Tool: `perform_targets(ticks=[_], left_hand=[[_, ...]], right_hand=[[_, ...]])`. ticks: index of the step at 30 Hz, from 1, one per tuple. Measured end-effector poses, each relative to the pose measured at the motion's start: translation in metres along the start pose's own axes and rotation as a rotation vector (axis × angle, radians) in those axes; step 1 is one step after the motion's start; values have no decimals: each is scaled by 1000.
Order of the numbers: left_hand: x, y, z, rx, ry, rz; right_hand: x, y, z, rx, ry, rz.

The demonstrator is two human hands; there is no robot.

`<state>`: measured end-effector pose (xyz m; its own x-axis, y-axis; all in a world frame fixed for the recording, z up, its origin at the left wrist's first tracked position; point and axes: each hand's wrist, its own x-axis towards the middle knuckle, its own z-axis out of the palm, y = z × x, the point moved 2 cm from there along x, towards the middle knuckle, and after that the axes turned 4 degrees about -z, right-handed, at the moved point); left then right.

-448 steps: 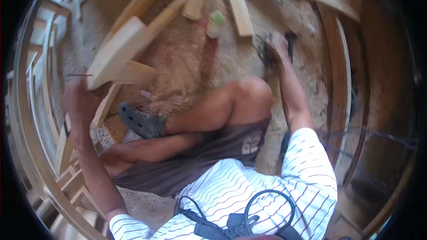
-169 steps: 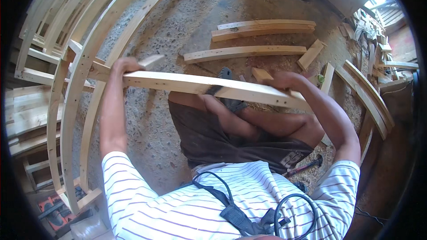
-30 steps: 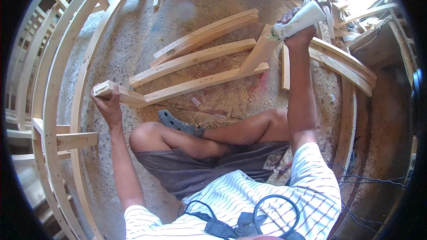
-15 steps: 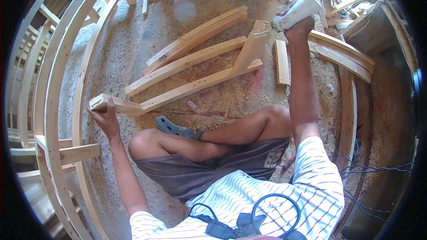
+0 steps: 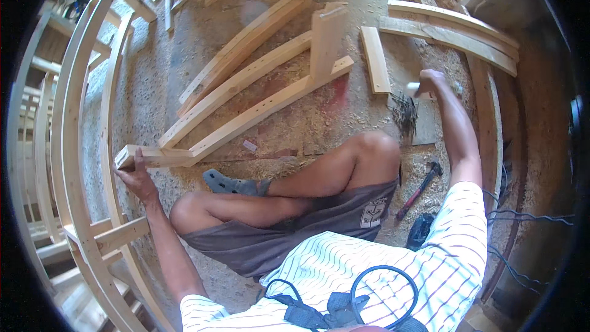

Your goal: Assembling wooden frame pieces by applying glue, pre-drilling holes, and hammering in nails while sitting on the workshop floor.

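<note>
On the left, my left hand (image 5: 138,181) is closed around the near-left end of a wooden frame (image 5: 270,115), which lies on the floor. The frame has long rails dotted with dark holes and a short upright block (image 5: 327,43) standing at its far right. Off to the right and low over the floor, my right hand (image 5: 432,82) is wrapped around a white bottle (image 5: 411,89). The bottle lies sideways in the grip and its middle is hidden by the hand. A short loose board (image 5: 375,60) lies between the frame and this hand.
A hammer (image 5: 421,190) lies by my right knee, with a dark bristly heap (image 5: 405,115) beyond it. Curved boards (image 5: 455,32) rest at the far right. A tall slatted wooden structure (image 5: 74,117) stands on the left. Black cables (image 5: 531,216) run along the right side.
My right hand has drawn the white bottle back from the top of the upright block, down and to the right. My left hand stays on the frame's end. The view has shifted slightly.
</note>
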<state>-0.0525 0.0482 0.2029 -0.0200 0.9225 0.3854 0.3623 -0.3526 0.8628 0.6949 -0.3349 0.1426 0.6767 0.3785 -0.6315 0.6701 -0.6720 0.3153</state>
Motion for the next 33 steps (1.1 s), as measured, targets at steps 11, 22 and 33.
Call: perform_targets(ticks=[11, 22, 33], left_hand=[[-10, 7, -8, -148, -147, 13], [-6, -37, -27, -211, -145, 6], [-24, -11, -19, -669, -211, -169]], right_hand=[[33, 23, 7, -304, 7, 37], [-133, -279, -43, 862, 162, -1006], [46, -543, -60, 1790, 52, -32]])
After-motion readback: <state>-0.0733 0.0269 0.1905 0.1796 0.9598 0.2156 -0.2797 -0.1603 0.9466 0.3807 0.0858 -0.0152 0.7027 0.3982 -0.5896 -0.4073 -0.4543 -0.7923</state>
